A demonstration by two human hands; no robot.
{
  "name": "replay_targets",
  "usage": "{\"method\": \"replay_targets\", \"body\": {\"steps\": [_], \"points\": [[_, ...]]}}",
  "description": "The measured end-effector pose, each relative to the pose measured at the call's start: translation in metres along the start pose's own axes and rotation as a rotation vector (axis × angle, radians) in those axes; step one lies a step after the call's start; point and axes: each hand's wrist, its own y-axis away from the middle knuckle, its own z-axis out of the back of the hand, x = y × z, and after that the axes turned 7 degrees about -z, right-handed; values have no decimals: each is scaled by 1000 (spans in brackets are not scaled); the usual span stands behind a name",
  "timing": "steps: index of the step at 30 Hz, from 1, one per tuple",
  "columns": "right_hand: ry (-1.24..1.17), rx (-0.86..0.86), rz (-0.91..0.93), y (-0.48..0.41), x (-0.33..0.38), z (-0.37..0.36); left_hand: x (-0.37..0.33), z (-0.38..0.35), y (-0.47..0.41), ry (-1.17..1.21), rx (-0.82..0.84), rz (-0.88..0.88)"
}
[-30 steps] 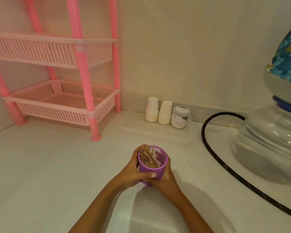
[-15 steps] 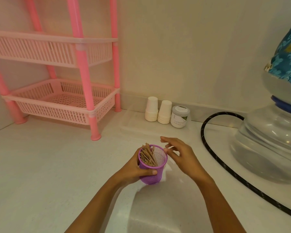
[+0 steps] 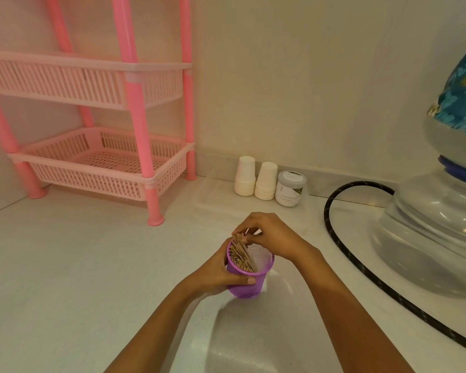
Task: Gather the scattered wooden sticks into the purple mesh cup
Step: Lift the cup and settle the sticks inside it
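The purple mesh cup (image 3: 253,286) stands on the white counter in front of me, tilted slightly. A bundle of wooden sticks (image 3: 241,254) leans against its left inner wall. My left hand (image 3: 218,273) wraps around the cup from the left, thumb across its front. My right hand (image 3: 269,235) hovers over the far rim, its fingertips pinched on the tops of the sticks. No loose sticks show on the counter.
A pink plastic rack (image 3: 102,162) stands at the back left. Two stacks of white paper cups (image 3: 256,180) and a small jar (image 3: 291,188) sit by the wall. A black hose (image 3: 342,238) curves at the right beside a large clear water bottle (image 3: 436,227).
My right hand let go of the cup's side, swung out to the right, then came over the rim and closed its fingers on the stick tops. The left hand kept its hold.
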Motion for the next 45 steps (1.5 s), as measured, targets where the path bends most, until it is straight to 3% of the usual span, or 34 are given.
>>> {"method": "replay_targets", "body": {"steps": [7,19,26,30,35,37,39,41,45], "points": [[-10,-9,-41,3,2,12,-3,-1,-1,-35,2,-12],[399,68,-64,-9,31,10,-3,-3,0,-12,-2,-1],[425,67,-36,-10,32,5,-2,-3,1,28,-17,6],[297,22,-27,-3,27,11,-1,1,1,88,-47,-3],[-116,-202,-103,14,6,20,-1,7,1,156,-133,-20],[-378,-135,-151,28,-9,15,-2,10,1,208,-162,-38],[-592,49,-173,41,-25,2,-4,12,0,240,-176,-66],[-621,168,-162,48,-34,-17,-7,12,-1,240,-167,-74],[-635,76,-155,44,-35,-51,-11,4,-3,184,-63,-74]]}}
